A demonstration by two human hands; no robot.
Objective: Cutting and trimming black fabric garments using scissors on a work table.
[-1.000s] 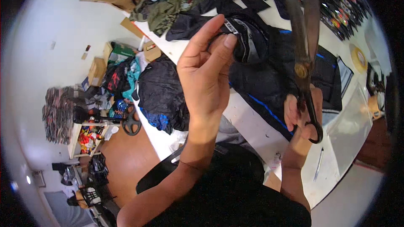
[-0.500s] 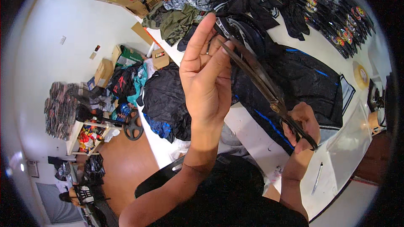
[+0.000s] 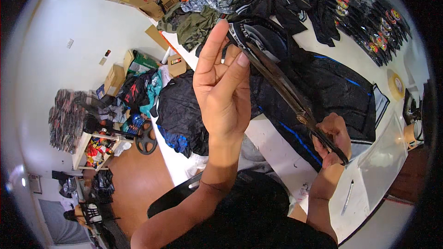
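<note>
My left hand (image 3: 222,93) is raised, its fingers closed on the edge of a dark garment with a white-lettered band (image 3: 239,35), the index finger pointing upward. My right hand (image 3: 332,138) grips large, dark metal scissors (image 3: 286,94) by their handles. The blades point up and left, their tips at the band beside my left thumb and partly hidden against it. Beneath and right of both hands lies a black padded garment with blue trim (image 3: 341,97), spread on the white table (image 3: 267,133).
Camouflage clothes (image 3: 194,27) are heaped at the back, packaged black items (image 3: 369,32) line the back right, with a tape roll (image 3: 395,86) below. A pen (image 3: 347,196) lies right. A black garment pile (image 3: 177,110), boxes (image 3: 113,80) and shelving (image 3: 92,150) stand left.
The scissors have swung down from upright to a slant, their tips now at the band in my left hand. My right hand has dropped slightly; my left has shifted a little left.
</note>
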